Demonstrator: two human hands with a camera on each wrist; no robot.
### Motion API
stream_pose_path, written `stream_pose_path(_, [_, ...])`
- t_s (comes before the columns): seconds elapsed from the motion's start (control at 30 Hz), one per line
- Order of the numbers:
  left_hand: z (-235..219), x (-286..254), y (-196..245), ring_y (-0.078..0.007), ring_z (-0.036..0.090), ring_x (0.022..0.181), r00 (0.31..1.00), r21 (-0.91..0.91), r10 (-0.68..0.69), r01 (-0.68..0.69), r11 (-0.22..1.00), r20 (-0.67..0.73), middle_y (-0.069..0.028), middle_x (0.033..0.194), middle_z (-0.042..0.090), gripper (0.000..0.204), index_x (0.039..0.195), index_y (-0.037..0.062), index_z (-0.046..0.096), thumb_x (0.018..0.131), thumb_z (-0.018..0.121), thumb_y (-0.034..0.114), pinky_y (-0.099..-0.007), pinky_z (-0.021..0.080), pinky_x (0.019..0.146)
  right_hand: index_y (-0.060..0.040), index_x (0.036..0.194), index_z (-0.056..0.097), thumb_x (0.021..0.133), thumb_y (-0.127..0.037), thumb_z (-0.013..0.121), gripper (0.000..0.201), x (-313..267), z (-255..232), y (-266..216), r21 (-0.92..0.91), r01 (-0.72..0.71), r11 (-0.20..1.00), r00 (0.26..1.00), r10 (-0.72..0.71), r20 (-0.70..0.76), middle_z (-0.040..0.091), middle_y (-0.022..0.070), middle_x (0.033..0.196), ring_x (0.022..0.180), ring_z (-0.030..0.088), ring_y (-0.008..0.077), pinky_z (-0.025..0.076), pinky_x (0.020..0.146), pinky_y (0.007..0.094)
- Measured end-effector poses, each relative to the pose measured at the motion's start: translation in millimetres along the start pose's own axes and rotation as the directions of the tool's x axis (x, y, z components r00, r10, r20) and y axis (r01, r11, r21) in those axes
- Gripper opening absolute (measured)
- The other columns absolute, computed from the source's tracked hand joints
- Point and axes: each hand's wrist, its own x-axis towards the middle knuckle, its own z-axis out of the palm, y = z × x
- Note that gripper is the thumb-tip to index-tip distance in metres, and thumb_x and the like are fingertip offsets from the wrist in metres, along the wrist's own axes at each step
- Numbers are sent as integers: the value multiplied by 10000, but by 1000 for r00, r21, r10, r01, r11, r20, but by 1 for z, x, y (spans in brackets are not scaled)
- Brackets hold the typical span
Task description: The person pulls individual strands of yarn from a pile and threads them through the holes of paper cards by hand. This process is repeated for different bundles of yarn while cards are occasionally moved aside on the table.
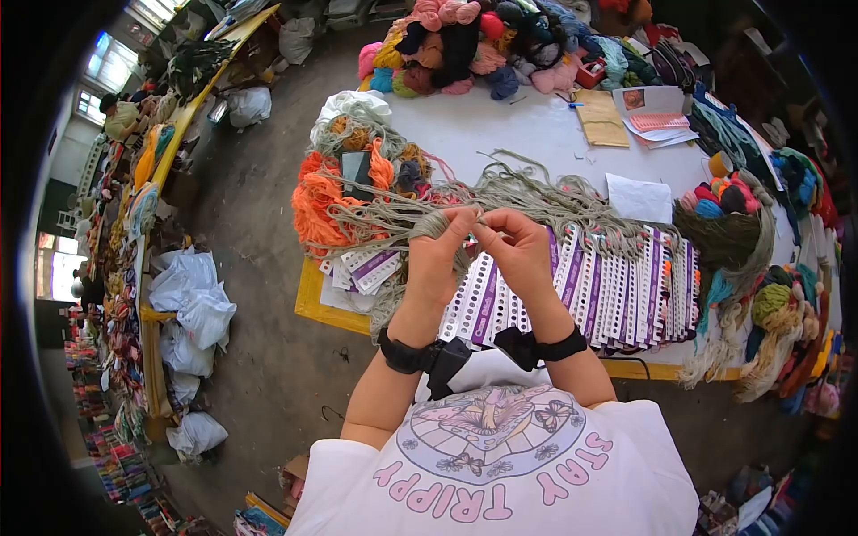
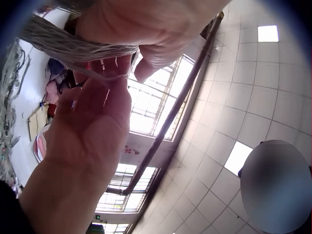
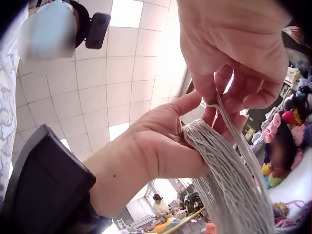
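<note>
A bundle of grey-green yarn [image 3: 222,168] is gripped by my left hand [image 1: 433,263], looped between thumb and fingers. The bundle's strands trail to the left over the yarn heap in the head view. Close beside it, my right hand [image 1: 518,253] pinches a few thin strands [image 3: 231,122] pulled from the bundle. Both hands' fingertips meet near the bundle's top end. In the left wrist view the yarn [image 2: 73,46] runs taut-looking out of the left hand [image 2: 141,24], with the right hand [image 2: 95,117] below it.
Under the hands lie rows of white and purple punched cards [image 1: 581,286] with yarn tied on. Orange yarn [image 1: 317,201] and a dark phone [image 1: 356,170] are at left. More grey-green yarn [image 1: 554,201], a white paper [image 1: 639,198] and a brown envelope [image 1: 601,118] lie beyond.
</note>
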Motion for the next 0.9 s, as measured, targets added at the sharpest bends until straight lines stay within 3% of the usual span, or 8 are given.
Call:
stream_pose_path(0.07, [-7, 3, -4, -102, 529, 748, 996, 179, 67, -77, 981, 58, -20, 850, 568, 127, 855, 32, 567, 789, 602, 134, -245, 447, 614, 10, 819, 594, 772, -33, 587, 64, -3, 2, -1, -22, 36, 999, 999, -36, -8, 583, 37, 714, 630, 579, 105, 474, 535, 207])
stream_pose_path(0.17, [-8, 4, 0, -109, 527, 776, 997, 66, -22, 18, 998, 70, -29, 873, 570, 141, 879, 33, 564, 800, 586, 148, -259, 443, 661, 13, 820, 598, 775, -46, 586, 75, -2, 4, 2, 9, 98, 995, 995, -98, -22, 586, 41, 731, 632, 575, 97, 463, 512, 202])
stream_pose_path(0.27, [-12, 7, 0, -123, 527, 802, 973, -242, -201, 223, 944, 112, -41, 882, 573, 145, 909, 39, 558, 815, 557, 149, -278, 430, 728, 13, 816, 606, 776, -66, 592, 89, -1, 1, -3, 91, 70, 993, 997, -68, -19, 592, 44, 768, 633, 565, 91, 460, 510, 203])
stream_pose_path(0.4, [-13, 6, 1, -132, 524, 827, 944, -313, -244, 306, 899, 220, -38, 879, 575, 139, 919, 51, 556, 820, 539, 147, -294, 414, 761, 11, 815, 623, 769, -80, 609, 102, -3, -5, -13, 114, -42, 993, 999, 44, -9, 598, 49, 809, 647, 560, 97, 473, 542, 215])
stream_pose_path(0.47, [-11, 7, 0, -127, 527, 802, 940, -309, -252, 315, 898, 229, -25, 857, 580, 129, 904, 67, 565, 818, 544, 160, -292, 416, 732, 10, 826, 629, 769, -92, 613, 118, -2, -4, -11, 58, -12, 998, 1000, 12, -12, 600, 52, 801, 637, 558, 94, 472, 537, 216])
stream_pose_path(0.67, [-13, 8, -6, -126, 523, 809, 956, -268, -232, 274, 924, 177, -38, 882, 576, 127, 905, 51, 564, 817, 544, 141, -278, 413, 726, 4, 832, 637, 768, -115, 618, 136, -1, -3, -2, -21, -2, 1000, 1000, 2, -11, 606, 50, 780, 621, 548, 81, 463, 527, 214])
stream_pose_path(0.8, [-7, 3, -9, -132, 517, 810, 982, -200, -95, 128, 972, 164, -46, 889, 570, 125, 906, 37, 559, 826, 536, 131, -278, 409, 755, 7, 804, 631, 764, -106, 616, 121, -1, -2, -2, -55, 22, 998, 1000, -23, -20, 607, 27, 722, 617, 541, 68, 447, 534, 203])
stream_pose_path(0.9, [-5, 2, -10, -137, 511, 817, 990, -242, -89, 114, 964, 111, -51, 887, 567, 130, 910, 33, 557, 833, 530, 134, -282, 407, 771, 9, 781, 626, 763, -99, 612, 110, -1, 0, 0, 129, -25, 991, 998, 32, -55, 607, 13, 692, 616, 538, 61, 435, 557, 194])
